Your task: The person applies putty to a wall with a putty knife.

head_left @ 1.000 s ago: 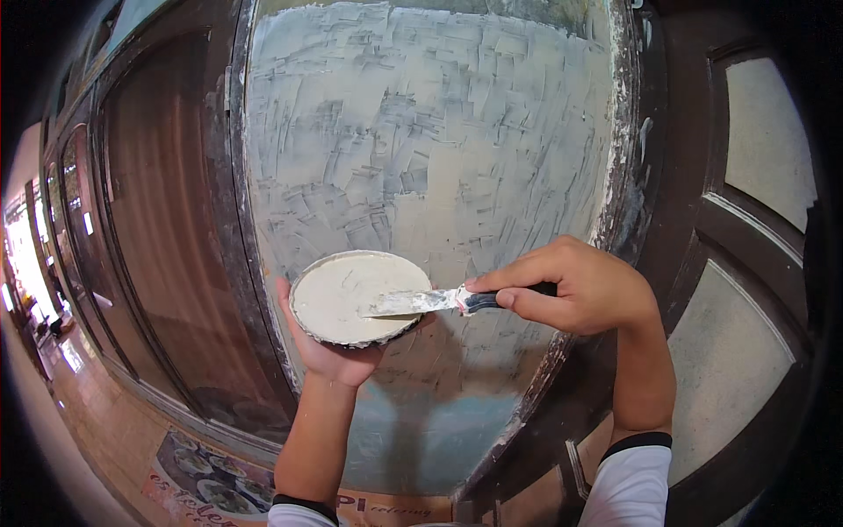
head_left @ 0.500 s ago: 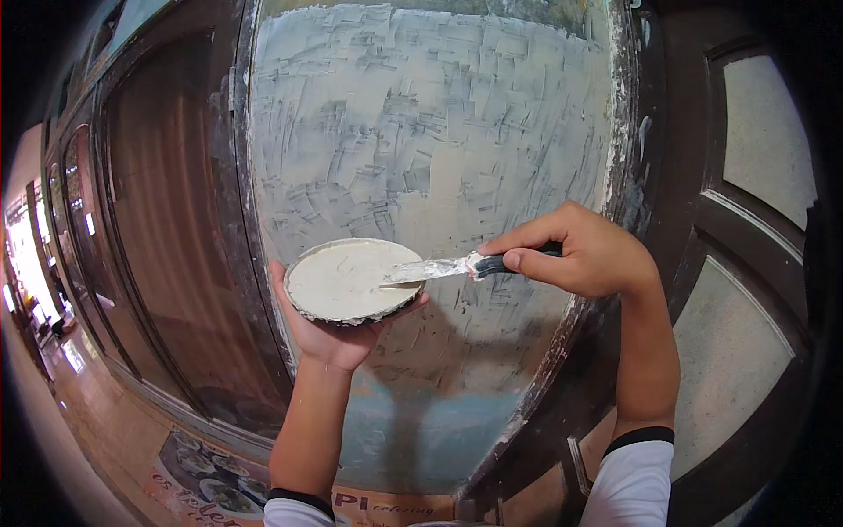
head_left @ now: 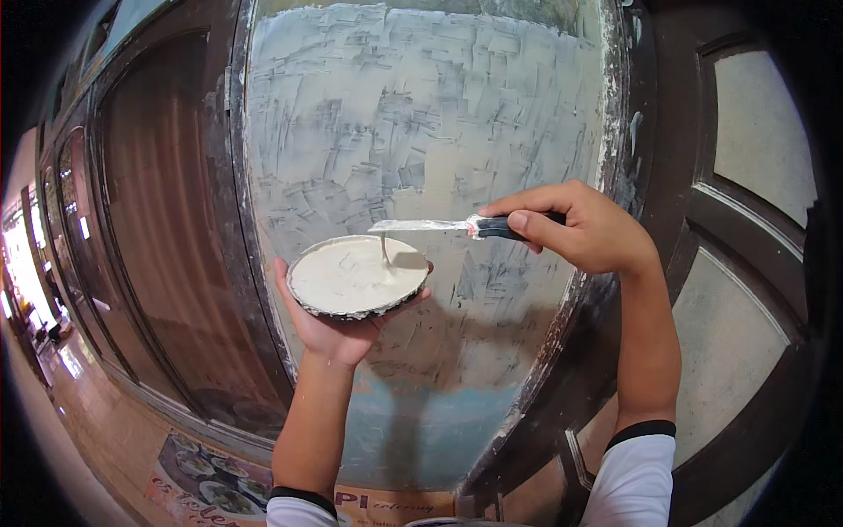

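Note:
My left hand (head_left: 335, 330) holds up a round shallow pan (head_left: 357, 277) filled with off-white putty, palm under it. My right hand (head_left: 587, 228) grips the dark handle of a putty knife (head_left: 439, 226). Its flat blade hovers just above the pan's right side, and a thin string of putty hangs from the blade tip down into the pan. Behind both hands is a glass pane (head_left: 421, 158) smeared with whitish putty strokes, set in a dark wooden frame (head_left: 628, 176).
Dark wooden door panels (head_left: 158, 228) stand to the left and a panelled door (head_left: 755, 263) to the right. The pane's lower part (head_left: 413, 422) is bare bluish. A printed sheet (head_left: 211, 479) lies on the tiled floor (head_left: 97, 422) below.
My right hand has lifted the putty knife out of the pan and up to the right. The pan has risen a little with my left hand.

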`<state>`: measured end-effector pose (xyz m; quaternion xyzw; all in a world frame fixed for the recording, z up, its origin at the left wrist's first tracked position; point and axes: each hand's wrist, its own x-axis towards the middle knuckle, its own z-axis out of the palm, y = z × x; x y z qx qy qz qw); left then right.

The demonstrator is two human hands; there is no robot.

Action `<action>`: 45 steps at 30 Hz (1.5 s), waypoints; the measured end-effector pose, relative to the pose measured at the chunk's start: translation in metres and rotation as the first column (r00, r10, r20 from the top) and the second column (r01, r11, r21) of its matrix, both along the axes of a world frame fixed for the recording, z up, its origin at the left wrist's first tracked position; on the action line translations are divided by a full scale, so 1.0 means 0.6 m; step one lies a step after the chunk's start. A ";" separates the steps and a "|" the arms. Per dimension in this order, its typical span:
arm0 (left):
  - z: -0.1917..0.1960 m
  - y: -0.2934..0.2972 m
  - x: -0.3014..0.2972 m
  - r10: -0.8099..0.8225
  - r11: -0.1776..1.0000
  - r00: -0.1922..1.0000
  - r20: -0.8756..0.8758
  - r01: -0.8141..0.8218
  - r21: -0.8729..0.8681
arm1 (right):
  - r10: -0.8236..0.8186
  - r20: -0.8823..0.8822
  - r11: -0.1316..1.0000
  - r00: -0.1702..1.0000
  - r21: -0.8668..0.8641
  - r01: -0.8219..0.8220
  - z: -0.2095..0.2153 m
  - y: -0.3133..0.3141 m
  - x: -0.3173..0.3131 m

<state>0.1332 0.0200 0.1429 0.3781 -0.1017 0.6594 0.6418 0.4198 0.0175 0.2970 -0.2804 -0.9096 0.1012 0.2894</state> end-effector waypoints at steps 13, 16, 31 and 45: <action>0.016 -0.015 0.016 -0.027 0.999 1.000 -0.010 0.027 -0.030 | 0.068 -0.018 0.972 0.997 -0.226 -0.071 -0.024 0.006 0.000; 0.019 -0.015 0.013 -0.033 0.999 0.999 -0.023 0.033 -0.024 | 0.086 -0.051 0.995 0.995 -0.046 -0.089 -0.037 0.000 -0.009; 0.056 0.003 -0.003 -0.055 0.998 0.998 -0.019 0.055 -0.019 | 0.016 -0.173 0.829 0.985 0.553 0.084 -0.053 -0.009 -0.036; 0.079 0.022 -0.028 -0.049 0.998 0.998 -0.050 0.047 -0.042 | -0.113 -0.544 0.735 0.832 -0.609 -0.298 -0.044 0.048 -0.039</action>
